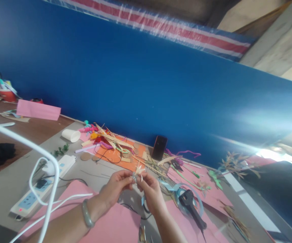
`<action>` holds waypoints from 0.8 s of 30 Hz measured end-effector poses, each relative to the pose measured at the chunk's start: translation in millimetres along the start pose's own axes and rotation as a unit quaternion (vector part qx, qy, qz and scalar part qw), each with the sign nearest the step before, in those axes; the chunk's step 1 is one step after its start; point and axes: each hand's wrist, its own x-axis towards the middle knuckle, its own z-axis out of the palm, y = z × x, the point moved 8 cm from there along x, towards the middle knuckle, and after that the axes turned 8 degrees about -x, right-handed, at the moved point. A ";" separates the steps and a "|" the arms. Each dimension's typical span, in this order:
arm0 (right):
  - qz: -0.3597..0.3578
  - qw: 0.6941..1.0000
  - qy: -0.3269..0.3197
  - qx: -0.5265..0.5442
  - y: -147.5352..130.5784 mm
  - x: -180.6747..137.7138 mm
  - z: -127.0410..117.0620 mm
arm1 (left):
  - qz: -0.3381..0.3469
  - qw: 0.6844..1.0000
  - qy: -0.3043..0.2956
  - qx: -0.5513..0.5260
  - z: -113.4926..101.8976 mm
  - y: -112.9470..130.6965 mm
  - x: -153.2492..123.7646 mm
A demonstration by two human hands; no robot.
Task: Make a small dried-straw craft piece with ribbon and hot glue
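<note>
Over the middle of the table, my left hand (114,189) and my right hand (149,192) meet fingertip to fingertip. Both are closed in a pinch on a small flower of thin cream strips (139,171), its strips fanning upward. The base of the flower is mostly hidden by my fingers, and something greyish shows there. A black hot glue gun (192,208) lies to the right of my right hand, on a roll of light blue ribbon (201,201). Below my hands lies a pink paper sheet (118,222).
A white power strip (43,189) lies at left, with a white cable (56,168) looping in front. Behind my hands, dried strips (114,140) are heaped on orange paper (120,163). A phone (159,147) leans against the blue partition (136,84). A white cup (70,135) lies sideways.
</note>
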 end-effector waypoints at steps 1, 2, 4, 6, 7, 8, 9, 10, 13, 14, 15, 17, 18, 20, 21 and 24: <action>0.002 1.000 0.000 0.002 0.3 0.0 0.2 | 0.004 1.000 0.003 0.004 -0.8 0.4 0.3; 0.004 1.000 0.001 0.003 0.4 0.0 0.2 | 0.008 1.000 0.007 0.011 -1.3 1.2 0.4; 0.009 1.000 0.004 0.001 0.4 0.1 0.4 | 0.016 0.999 0.012 0.026 -1.2 4.0 -0.2; 0.011 1.000 0.007 -0.002 0.0 0.2 0.5 | 0.027 0.999 0.012 0.042 0.7 7.9 -1.3; 0.013 1.000 0.008 -0.002 0.1 0.4 0.5 | 0.031 0.998 0.011 0.049 1.8 9.8 -1.9; 0.015 1.000 0.007 -0.001 0.5 0.6 0.7 | 0.035 0.998 0.011 0.055 2.8 11.4 -2.3; 0.017 1.000 0.007 0.000 1.1 0.9 0.7 | 0.037 0.997 0.012 0.062 3.3 12.5 -2.6; 0.019 1.000 0.008 0.003 1.9 1.1 0.6 | 0.039 0.997 0.014 0.069 3.6 13.3 -2.7; 0.021 1.000 0.012 0.008 4.1 2.0 -0.6 | 0.049 0.995 0.015 0.089 3.2 14.8 -2.3; 0.019 1.000 0.013 0.008 4.4 2.2 -1.2 | 0.054 0.994 0.012 0.096 3.3 15.4 -2.2; 0.017 1.000 0.015 0.007 4.6 2.4 -1.6 | 0.061 0.992 0.009 0.107 3.4 16.3 -2.1; 0.014 1.000 0.014 -0.001 4.6 2.7 -1.9 | 0.076 0.987 0.006 0.139 3.9 18.4 -2.4; 0.013 1.000 0.012 -0.008 4.6 2.8 -1.9 | 0.084 0.984 0.005 0.160 4.3 19.6 -2.8; 0.009 1.000 0.009 -0.026 4.4 3.1 -1.8 | 0.105 0.973 0.011 0.205 4.6 22.6 -4.5; 0.006 0.999 0.007 -0.033 4.2 3.1 -1.8 | 0.119 0.966 0.014 0.228 4.9 24.6 -5.9; -0.001 0.999 0.008 -0.037 4.5 3.0 -2.6 | 0.171 0.934 0.008 0.314 10.1 32.0 -13.0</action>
